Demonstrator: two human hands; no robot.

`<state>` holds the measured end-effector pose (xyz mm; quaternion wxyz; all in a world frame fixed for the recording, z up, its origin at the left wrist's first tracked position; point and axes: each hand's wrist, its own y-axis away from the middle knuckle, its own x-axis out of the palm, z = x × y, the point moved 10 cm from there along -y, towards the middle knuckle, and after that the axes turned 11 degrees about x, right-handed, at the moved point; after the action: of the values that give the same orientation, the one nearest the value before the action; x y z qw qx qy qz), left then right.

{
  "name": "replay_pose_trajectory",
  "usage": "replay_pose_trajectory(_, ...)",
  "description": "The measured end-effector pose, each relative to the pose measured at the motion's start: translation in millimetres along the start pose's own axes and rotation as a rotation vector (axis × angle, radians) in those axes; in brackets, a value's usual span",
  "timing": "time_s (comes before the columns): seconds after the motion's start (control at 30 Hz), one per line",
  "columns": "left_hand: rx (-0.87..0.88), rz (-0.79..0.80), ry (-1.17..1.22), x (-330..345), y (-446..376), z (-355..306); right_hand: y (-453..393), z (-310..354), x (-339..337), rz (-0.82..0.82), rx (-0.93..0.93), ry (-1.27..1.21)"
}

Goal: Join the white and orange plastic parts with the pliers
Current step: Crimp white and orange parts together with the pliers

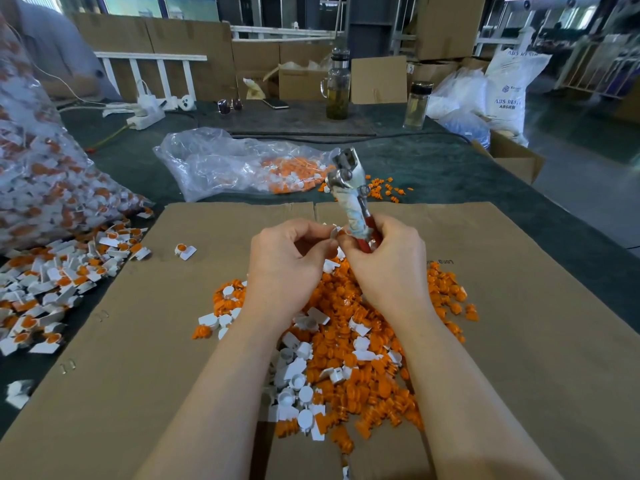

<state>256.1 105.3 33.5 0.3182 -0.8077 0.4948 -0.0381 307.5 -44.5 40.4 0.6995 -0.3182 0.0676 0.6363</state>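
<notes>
My right hand grips the pliers by their red and cloth-wrapped handles, metal jaws pointing up and away. My left hand pinches a small white plastic part right beside the handles, and the fingertips of both hands meet there. Under my hands a heap of loose orange parts mixed with white parts lies on the flattened cardboard.
Joined white-and-orange pieces are spread at the left beside a full clear bag. Another open plastic bag with orange parts lies behind the cardboard. Two bottles, a power strip and boxes stand at the back.
</notes>
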Motion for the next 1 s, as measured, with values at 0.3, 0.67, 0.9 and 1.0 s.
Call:
replay_pose_trajectory(0.3,-0.062,-0.085,0.115,-5,1,3,-2,-8,3,0.116,0.087,-0.276)
replay_pose_trajectory(0.67,-0.062,-0.090,0.181,-5,2,3,0,-7,4,0.100,0.104,-0.284)
replay_pose_trajectory(0.9,-0.064,-0.159,0.142,-7,2,7,0,-6,11,0.192,0.120,-0.252)
replay_pose_trajectory(1.0,-0.095,-0.179,0.150,-10,3,13,1,-5,18,0.266,0.116,-0.230)
